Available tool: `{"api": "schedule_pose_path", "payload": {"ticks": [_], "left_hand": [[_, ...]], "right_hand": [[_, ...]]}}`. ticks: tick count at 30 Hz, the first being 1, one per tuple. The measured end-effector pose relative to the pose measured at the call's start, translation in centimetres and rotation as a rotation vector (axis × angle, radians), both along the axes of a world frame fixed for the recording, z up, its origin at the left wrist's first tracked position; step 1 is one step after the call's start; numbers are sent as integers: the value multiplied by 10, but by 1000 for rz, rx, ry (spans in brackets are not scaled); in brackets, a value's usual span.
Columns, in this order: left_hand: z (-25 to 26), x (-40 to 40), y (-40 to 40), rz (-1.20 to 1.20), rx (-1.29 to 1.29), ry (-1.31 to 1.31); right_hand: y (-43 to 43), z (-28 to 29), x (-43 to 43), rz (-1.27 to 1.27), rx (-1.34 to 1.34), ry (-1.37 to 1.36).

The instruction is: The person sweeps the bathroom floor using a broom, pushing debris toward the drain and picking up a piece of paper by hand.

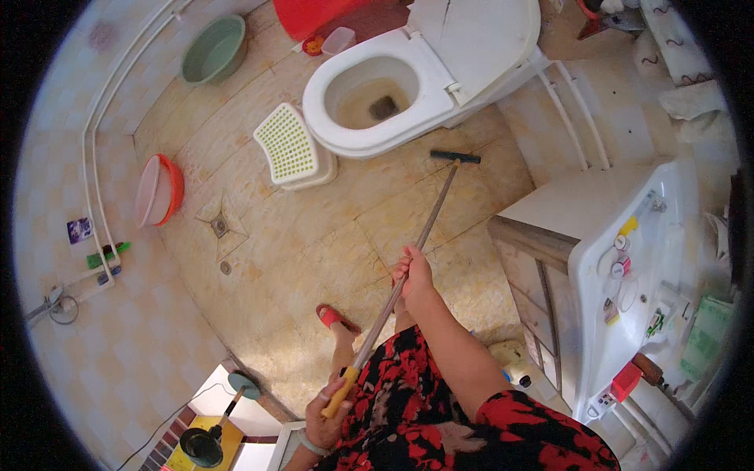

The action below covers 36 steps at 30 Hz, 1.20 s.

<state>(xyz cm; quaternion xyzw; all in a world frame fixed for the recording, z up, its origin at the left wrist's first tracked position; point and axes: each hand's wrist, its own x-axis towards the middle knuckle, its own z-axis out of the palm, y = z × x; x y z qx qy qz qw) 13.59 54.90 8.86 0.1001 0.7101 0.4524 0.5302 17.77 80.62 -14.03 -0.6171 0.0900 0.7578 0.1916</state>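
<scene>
A long-handled floor squeegee (439, 203) runs from the lower middle up to its dark blade, which lies on the tiled floor (306, 235) just below the toilet (321, 126). My left hand (325, 415) is closed around the yellow grip at the near end, with a pale bracelet at the wrist. Farther up the metal pole, my right hand (412, 272) grips it near its middle. The toilet's lid and seat cover are raised, and brownish water shows in the bowl. A white step stool (293, 150) with green dots stands against the toilet's left side.
A green basin (213, 52) and red and pink basins (168, 188) rest along the left wall. A floor drain (219, 225) lies nearby. On the right stands a vanity cabinet (536, 271) with a cluttered white washbasin (595, 329). A jug (509, 358) sits beside the cabinet.
</scene>
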Motion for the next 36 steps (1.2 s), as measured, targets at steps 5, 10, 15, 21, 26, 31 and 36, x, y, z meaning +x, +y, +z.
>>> {"api": "schedule_pose_path", "payload": {"ticks": [5, 10, 15, 21, 26, 31, 36], "left_hand": [[-45, -37, 11, -726, -186, 63], [-86, -79, 64, -261, -173, -854], [-135, -84, 93, -566, -403, -397], [-227, -143, -61, -665, -276, 122], [-145, -229, -158, -559, -446, -39], [-52, -295, -246, -540, -647, -67], [50, -345, -271, -556, -786, 185]], "right_hand": [[30, -27, 9, 28, 75, -84], [42, -73, 22, 24, 122, -133], [27, -132, 6, 143, 206, -340], [-64, -197, -58, 589, 341, -688], [-228, -160, -152, 424, 160, -505], [-367, -116, -225, 437, 133, -329], [-408, -11, -274, 464, -100, 135]]}}
